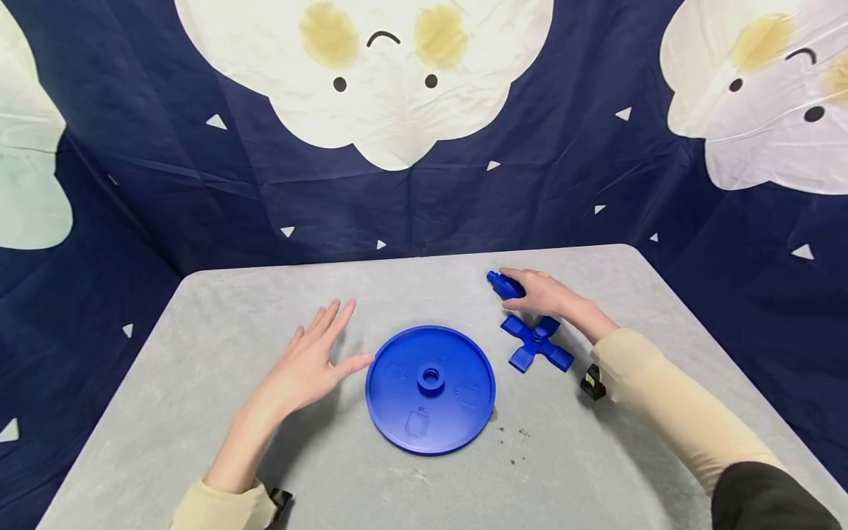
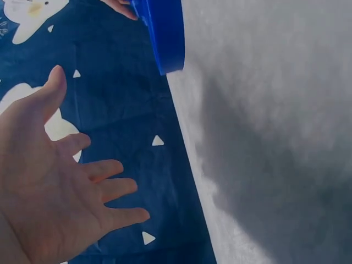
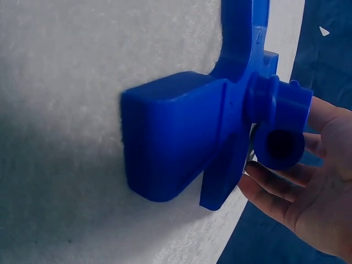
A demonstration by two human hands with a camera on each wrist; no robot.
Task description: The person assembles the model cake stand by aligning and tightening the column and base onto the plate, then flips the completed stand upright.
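Gripping blue tube (image 1: 506, 285): right hand (image 1: 546, 293). Blue cross (image 1: 537, 343) on counter (image 1: 218, 346), just nearside of those fingers. Left hand (image 1: 301, 372): fingers spread wide, blue disc (image 1: 430, 401) beside thumb.

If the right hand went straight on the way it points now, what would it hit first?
Beyond the blue tubular piece the right hand grips, probably the navy cloth backdrop past the far edge of the grey tabletop; the way there looks free, though depth is unclear.
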